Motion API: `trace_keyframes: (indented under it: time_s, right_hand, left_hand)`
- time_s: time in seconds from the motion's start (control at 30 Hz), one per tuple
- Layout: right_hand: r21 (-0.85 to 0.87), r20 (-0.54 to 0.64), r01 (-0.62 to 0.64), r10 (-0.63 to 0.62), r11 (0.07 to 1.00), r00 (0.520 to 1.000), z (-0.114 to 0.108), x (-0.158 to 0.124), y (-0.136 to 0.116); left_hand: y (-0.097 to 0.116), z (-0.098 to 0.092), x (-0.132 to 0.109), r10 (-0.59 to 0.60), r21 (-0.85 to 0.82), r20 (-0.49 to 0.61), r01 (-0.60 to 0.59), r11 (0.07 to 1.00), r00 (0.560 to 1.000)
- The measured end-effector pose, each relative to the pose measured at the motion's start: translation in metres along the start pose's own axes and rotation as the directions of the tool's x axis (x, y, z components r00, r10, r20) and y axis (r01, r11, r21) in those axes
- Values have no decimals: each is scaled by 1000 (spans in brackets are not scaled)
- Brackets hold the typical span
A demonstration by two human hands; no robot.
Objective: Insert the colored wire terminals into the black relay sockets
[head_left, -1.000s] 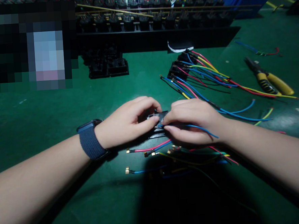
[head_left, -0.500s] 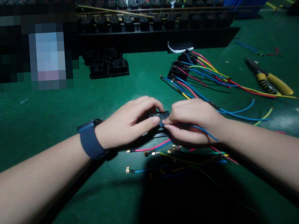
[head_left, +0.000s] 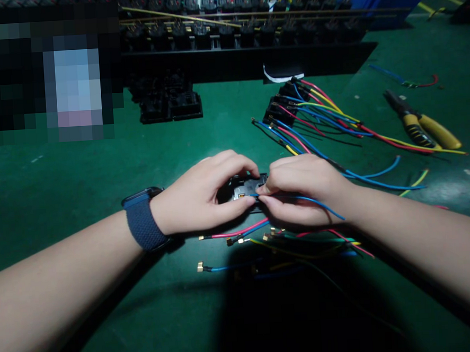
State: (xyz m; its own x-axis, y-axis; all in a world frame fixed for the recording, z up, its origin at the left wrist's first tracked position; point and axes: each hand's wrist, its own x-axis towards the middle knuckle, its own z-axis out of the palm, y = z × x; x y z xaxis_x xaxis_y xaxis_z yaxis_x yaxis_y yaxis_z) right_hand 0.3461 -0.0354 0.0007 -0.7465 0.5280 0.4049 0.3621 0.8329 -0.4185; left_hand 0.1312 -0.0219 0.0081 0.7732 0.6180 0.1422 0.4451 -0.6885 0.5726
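At the middle of the head view, a small black plastic housing [head_left: 244,186] lies between my hands, with a brass-coloured contact showing near its left end. My left hand [head_left: 204,194] curls around it, fingertips at the far edge and thumb along the near side. My right hand [head_left: 309,187] pinches a blue wire [head_left: 321,202] at the housing's right part; the wire's tail runs out over the palm side. My left thumb tip touches the wire's end by the right fingertips. The exact seat of that end is hidden by my fingers.
Loose wires with brass terminals [head_left: 201,267] lie just below my hands. Wired black housings [head_left: 281,109] sit beyond to the right, near yellow-handled pliers [head_left: 423,124]. More black housings [head_left: 170,105] stand upper left, before a long black rack [head_left: 244,64].
My left thumb has shifted slightly right and down, off the top of the housing, uncovering the brass contact. My right hand has barely moved and still pinches the blue wire.
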Motion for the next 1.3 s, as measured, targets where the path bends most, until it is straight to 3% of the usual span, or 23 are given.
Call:
trace_keyframes:
  time_s: [0.17, 0.37, 0.6, 0.77, 0.97, 1.1, 1.3]
  right_hand:
    - [68, -22, 18, -16, 998, 1000, -1, 1, -1]
    - [117, -56, -97, 104, 988, 993, -7, 1, -4]
    - [120, -56, -119, 127, 986, 990, -5, 2, -3]
    - [150, 28, -106, 103, 983, 994, -2, 1, 1]
    - [140, 99, -196, 183, 971, 978, -3, 2, 2]
    - [126, 114, -181, 167, 975, 979, -1, 3, 3]
    - [138, 277, -142, 100, 980, 956, -2, 5, 3]
  left_hand:
    - [-1, -2, 0, -11, -10, 13, 11, 1000, 1000]
    - [-2, -1, 0, -51, -7, -13, 51, 999, 999]
    - [-3, 0, -1, 5, 11, -68, -4, 1000, 998]
    - [-3, -1, -2, 57, 58, -102, -52, 997, 993]
    - [-4, 0, 1, -17, 62, -145, 26, 998, 989]
    - [-6, 1, 1, -50, 53, -195, 61, 997, 980]
    - [-7, 1, 2, -134, 53, -266, 153, 987, 955]
